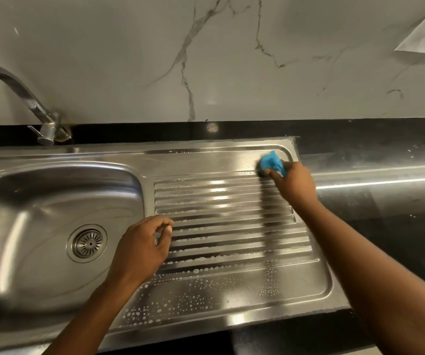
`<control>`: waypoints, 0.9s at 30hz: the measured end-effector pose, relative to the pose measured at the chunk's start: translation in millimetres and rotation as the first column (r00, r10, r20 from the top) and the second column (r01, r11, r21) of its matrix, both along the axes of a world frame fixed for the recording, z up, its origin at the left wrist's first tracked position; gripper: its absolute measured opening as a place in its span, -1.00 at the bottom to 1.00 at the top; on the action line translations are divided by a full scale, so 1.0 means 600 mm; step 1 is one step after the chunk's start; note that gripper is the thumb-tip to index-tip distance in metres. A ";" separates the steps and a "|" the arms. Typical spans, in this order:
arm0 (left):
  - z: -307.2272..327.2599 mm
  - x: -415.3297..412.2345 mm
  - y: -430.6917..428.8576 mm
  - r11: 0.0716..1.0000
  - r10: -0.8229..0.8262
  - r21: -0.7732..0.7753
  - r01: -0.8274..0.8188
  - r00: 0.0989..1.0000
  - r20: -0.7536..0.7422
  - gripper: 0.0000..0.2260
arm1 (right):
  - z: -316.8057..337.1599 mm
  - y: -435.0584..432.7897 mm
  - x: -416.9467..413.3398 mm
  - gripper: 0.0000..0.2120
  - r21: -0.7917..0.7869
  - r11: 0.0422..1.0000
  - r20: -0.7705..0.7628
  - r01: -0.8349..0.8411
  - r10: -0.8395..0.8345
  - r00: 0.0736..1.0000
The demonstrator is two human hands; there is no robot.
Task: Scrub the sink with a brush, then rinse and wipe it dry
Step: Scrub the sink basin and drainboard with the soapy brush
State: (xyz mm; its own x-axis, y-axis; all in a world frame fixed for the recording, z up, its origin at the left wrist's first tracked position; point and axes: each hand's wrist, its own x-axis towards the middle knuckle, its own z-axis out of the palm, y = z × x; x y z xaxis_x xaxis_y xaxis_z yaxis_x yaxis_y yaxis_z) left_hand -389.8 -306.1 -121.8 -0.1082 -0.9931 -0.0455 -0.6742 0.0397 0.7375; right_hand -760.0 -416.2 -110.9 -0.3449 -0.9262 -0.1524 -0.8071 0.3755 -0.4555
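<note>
Right hand [293, 185] has its fingers wrapped round the blue brush [271, 161], pressing it down at the far right corner of the drainboard [219, 201], right by the rim. Left hand [142, 247] is over the drainboard's left edge next to the sink [39, 201] bowl, fingers loosely curled, gripping nothing. Soapy drops [193, 301] are all over the drainboard's near strip, with foam in the ridges too. Drain [88, 243] sits mid-bowl, tap [34, 106] at the far left, black counter [385, 239] on the right
</note>
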 end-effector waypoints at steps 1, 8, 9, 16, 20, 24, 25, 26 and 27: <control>0.000 0.004 0.001 1.000 0.002 0.002 -0.002 1.000 -0.003 -0.87 | 0.004 -0.007 -0.014 -0.53 -0.001 0.999 -0.007 0.033 -0.033 0.999; 0.011 0.059 0.017 0.998 0.054 0.032 -0.054 0.999 0.004 -0.86 | 0.014 -0.059 0.003 -0.49 0.055 0.995 -0.045 0.082 -0.079 0.996; 0.012 0.070 0.021 0.997 0.063 0.040 -0.063 0.998 0.006 -0.86 | 0.013 -0.066 0.024 -0.50 0.057 0.997 -0.021 0.061 -0.060 0.998; 0.011 0.125 0.035 0.990 0.123 0.063 -0.123 0.992 -0.003 -0.88 | -0.008 -0.077 0.213 -0.60 0.096 0.992 0.017 -0.088 0.087 0.996; 0.010 0.165 0.033 0.987 0.146 0.068 -0.146 0.989 0.004 -0.86 | -0.014 -0.082 0.338 -0.56 0.085 0.979 0.015 -0.187 0.186 0.982; 0.009 0.213 0.034 0.980 0.180 0.082 -0.179 0.984 -0.011 -0.85 | -0.020 -0.091 0.457 -0.58 0.077 0.957 0.035 -0.279 0.277 0.960; 0.009 0.227 0.035 0.979 0.188 0.088 -0.186 0.982 -0.011 -0.85 | -0.020 -0.094 0.488 -0.60 0.072 0.953 0.039 -0.295 0.293 0.955; 0.007 0.238 0.037 0.977 0.196 0.092 -0.194 0.981 -0.007 -0.85 | -0.021 -0.098 0.518 -0.62 0.066 0.947 0.039 -0.314 0.312 0.949; 0.007 0.252 0.039 0.974 0.205 0.096 -0.204 0.979 0.001 -0.85 | -0.022 -0.100 0.550 -0.63 0.065 0.939 0.036 -0.338 0.336 0.941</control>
State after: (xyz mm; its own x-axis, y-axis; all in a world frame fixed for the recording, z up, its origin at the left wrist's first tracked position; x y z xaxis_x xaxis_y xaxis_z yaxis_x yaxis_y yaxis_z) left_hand -238.7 -282.8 -117.8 0.0961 -0.9854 -0.1406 -0.6539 -0.1690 0.7374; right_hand -429.8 -476.2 -124.0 -0.0101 -0.9744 -0.2244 -0.8810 0.1148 -0.4590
